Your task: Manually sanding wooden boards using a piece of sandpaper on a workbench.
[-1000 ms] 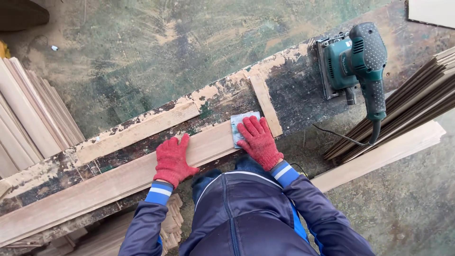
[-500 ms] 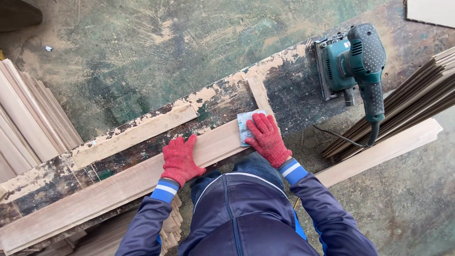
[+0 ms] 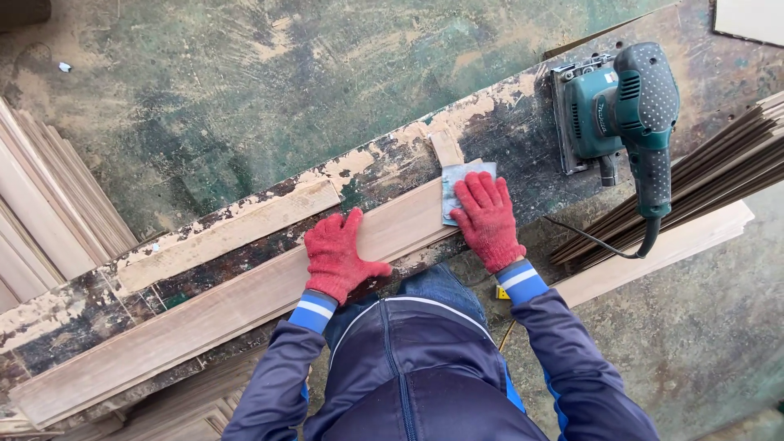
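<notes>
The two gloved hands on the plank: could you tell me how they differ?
The left hand lies flat on the bare plank, partway along it; the right hand presses a sheet of sandpaper at the plank's end, nearer the sander. Both wear red knitted gloves.

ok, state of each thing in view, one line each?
left hand: gloved, flat on the plank, pressing.
right hand: gloved, flat on the sandpaper.
sandpaper: lying at the plank's right end, partly under the hand.
plank: flat along the bench.
sander: resting on the bench, untouched, cord attached.
bench: paint worn and flaking.
</notes>
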